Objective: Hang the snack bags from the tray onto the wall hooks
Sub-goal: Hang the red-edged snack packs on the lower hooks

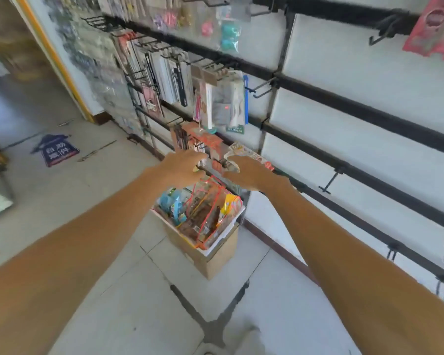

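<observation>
Whole frame is smeared by motion, so fine detail at the hands is hard to make out. A snack bag (246, 152) is held up at the lowest wall rail (420, 261) and gripped by the right hand (251, 175). The fingers of that hand are curled round the bag's near edge, and the bag's lower part is hidden behind the hand. The left hand (182, 167) is raised just beside it with fingers bent toward the bag's clear corner; whether anything is pinched cannot be told. The hook at the bag is mostly covered by both hands, so threading cannot be judged.

Below the hands, more bags (205, 213) are stood upright in a white tray (226, 235). The tray is set on a cardboard box (215, 260) on the tiled floor (139, 290) by the wall. Red packets (208, 144) are hung just left of the held bag. Higher rails are crowded with hung packets (223, 103), and an empty hook (328, 180) is seen to the right. A pink packet (433, 29) is cut off at the top right corner. A blue floor sticker (57, 149) is seen far left.
</observation>
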`<action>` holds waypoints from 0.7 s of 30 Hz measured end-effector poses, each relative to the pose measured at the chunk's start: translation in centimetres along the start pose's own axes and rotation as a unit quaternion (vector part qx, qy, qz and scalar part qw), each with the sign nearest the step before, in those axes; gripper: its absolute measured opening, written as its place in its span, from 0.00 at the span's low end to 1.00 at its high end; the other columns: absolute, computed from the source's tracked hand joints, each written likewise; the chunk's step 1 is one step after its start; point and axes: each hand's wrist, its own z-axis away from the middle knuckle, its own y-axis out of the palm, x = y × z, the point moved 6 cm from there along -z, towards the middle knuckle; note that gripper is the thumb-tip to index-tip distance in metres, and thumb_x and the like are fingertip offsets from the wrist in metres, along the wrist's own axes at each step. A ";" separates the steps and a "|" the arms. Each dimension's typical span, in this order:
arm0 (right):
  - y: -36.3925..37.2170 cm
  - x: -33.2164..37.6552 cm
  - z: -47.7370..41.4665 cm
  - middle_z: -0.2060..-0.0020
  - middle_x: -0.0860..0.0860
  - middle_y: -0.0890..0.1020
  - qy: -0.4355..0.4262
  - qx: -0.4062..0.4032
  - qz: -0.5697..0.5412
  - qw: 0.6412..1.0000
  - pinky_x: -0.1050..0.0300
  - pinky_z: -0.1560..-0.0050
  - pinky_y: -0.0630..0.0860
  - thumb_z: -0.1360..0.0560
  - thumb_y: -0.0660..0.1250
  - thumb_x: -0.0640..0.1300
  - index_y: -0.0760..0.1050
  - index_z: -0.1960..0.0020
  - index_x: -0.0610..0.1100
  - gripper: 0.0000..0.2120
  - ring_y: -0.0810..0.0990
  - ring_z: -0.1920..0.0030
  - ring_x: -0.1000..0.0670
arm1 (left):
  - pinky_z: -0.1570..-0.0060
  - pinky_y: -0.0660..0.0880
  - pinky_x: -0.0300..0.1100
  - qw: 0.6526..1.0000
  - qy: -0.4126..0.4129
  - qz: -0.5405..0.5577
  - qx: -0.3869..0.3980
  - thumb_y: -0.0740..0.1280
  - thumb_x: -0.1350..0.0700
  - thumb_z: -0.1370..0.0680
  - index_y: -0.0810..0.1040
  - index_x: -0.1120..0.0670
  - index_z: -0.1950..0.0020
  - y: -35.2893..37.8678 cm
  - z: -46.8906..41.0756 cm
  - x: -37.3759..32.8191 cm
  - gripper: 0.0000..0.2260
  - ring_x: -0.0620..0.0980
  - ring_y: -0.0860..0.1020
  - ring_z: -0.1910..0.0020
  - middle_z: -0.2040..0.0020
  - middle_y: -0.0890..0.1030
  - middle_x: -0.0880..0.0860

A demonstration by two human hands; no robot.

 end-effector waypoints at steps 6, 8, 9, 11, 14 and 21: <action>7.0 -0.9 -7.1 0.23 0.47 0.64 0.033 0.077 -0.069 0.994 0.49 0.30 0.66 0.19 0.61 0.58 0.58 0.21 0.49 0.31 0.67 0.26 0.43 | 0.35 0.69 0.51 0.997 -0.004 0.044 0.070 0.62 0.51 0.19 0.63 0.50 0.22 7.0 -4.0 5.7 0.24 0.57 0.71 0.31 0.26 0.69 0.55; 9.4 -1.1 -10.3 0.25 0.48 0.69 0.037 0.102 -0.097 0.989 0.49 0.32 0.71 0.20 0.62 0.58 0.61 0.22 0.52 0.29 0.71 0.29 0.45 | 0.37 0.69 0.49 0.995 -0.015 0.049 0.089 0.62 0.50 0.19 0.62 0.48 0.22 9.3 -5.5 8.3 0.25 0.57 0.72 0.32 0.27 0.70 0.55; 10.5 -1.2 -11.9 0.26 0.48 0.70 0.040 0.113 -0.105 0.987 0.49 0.33 0.72 0.20 0.63 0.59 0.62 0.22 0.53 0.29 0.73 0.30 0.45 | 0.38 0.70 0.49 0.993 -0.025 0.051 0.102 0.61 0.50 0.18 0.62 0.48 0.22 10.3 -6.2 9.5 0.24 0.57 0.73 0.34 0.28 0.71 0.55; 12.3 -1.5 -14.6 0.26 0.47 0.69 0.053 0.136 -0.116 0.983 0.47 0.32 0.71 0.21 0.63 0.60 0.64 0.23 0.53 0.28 0.72 0.30 0.44 | 0.39 0.71 0.51 0.988 -0.044 0.054 0.141 0.61 0.49 0.18 0.62 0.48 0.22 12.2 -7.6 11.8 0.24 0.56 0.74 0.36 0.31 0.73 0.55; 14.9 -2.0 -18.0 0.27 0.46 0.69 0.064 0.164 -0.125 0.976 0.42 0.31 0.70 0.22 0.62 0.58 0.68 0.26 0.51 0.26 0.71 0.30 0.42 | 0.39 0.71 0.51 0.980 -0.064 0.065 0.177 0.61 0.50 0.18 0.64 0.50 0.23 14.5 -9.5 14.7 0.23 0.56 0.74 0.37 0.31 0.74 0.56; 19.6 -3.6 -22.0 0.25 0.46 0.67 0.126 0.224 -0.129 0.958 0.47 0.26 0.63 0.18 0.59 0.56 0.65 0.24 0.49 0.25 0.66 0.26 0.43 | 0.38 0.72 0.54 0.961 -0.066 0.128 0.237 0.61 0.51 0.18 0.64 0.51 0.23 19.0 -13.2 18.4 0.23 0.56 0.75 0.39 0.34 0.75 0.57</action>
